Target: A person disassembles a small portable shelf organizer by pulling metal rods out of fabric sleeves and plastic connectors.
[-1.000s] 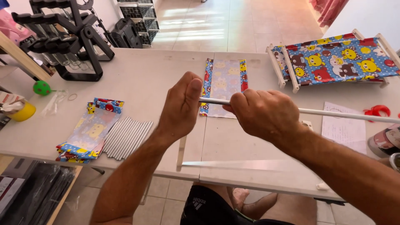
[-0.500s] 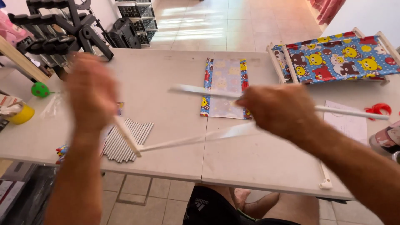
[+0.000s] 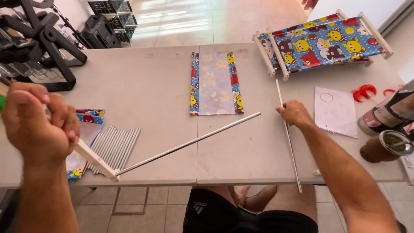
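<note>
1. Our left hand (image 3: 39, 125) is raised over the left edge of the worktop (image 3: 146, 82), fingers (image 3: 64, 123) clenched around a pale wooden bar (image 3: 95, 161).
2. A thin metal rod (image 3: 189, 143) is joined to the lower end of that bar and slants up and to the right above the worktop, its free tip near the middle.
3. Our right hand (image 3: 295, 114) rests on the right half of the worktop, fingers curled onto a second rod (image 3: 288, 136), which is white, lies flat and runs from the far side out past the near edge.
4. Below the left hand a bundle of grey rods (image 3: 115, 147) lies by the near left edge, touching a folded cartoon-print fabric (image 3: 88, 125).
5. A flat cartoon-print fabric strip (image 3: 214, 83) lies at the centre.
6. A small fabric cot (image 3: 321, 43) stands at the far right corner.
7. A sheet of paper (image 3: 335, 111) lies just right of the right hand.
</note>
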